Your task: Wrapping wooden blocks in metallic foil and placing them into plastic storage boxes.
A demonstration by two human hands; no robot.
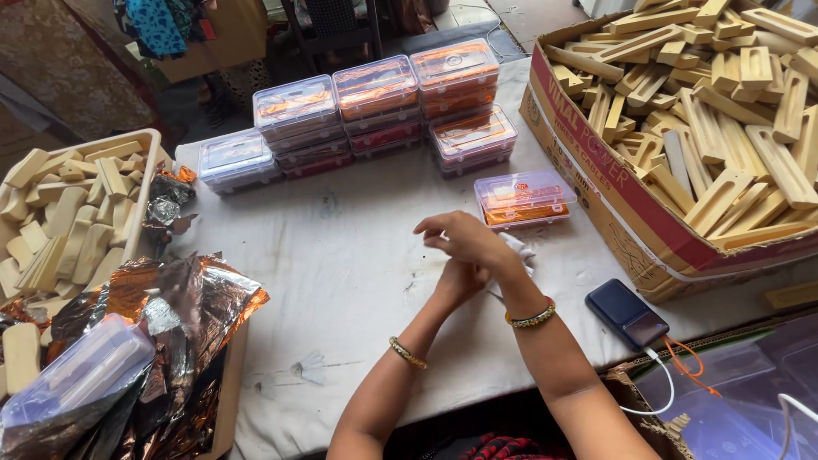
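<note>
- A small white piece [516,249], cloth or paper, is showing just right of centre in the frame, peeking out from behind the hands and lying low over the bench [341,264].
- The right hand [464,239] is curling over it with fingers bent and pointing left, seeming to be pinching it.
- The left hand [457,279] is sitting directly beneath, touching the right; whether it is gripping anything I cannot tell.
- A clear plastic box with orange contents [522,198] is lying just above the hands.
- Stacks of similar boxes [375,106] are standing along the upper centre.
- A cardboard carton of wooden blocks [707,119] is filling the upper right.
- A dark phone [626,313] is resting at the lower right, with a white cable plugged in.
- Crumpled copper foil [179,315] is lying at the lower left, below a tray of pale blocks [72,213].
</note>
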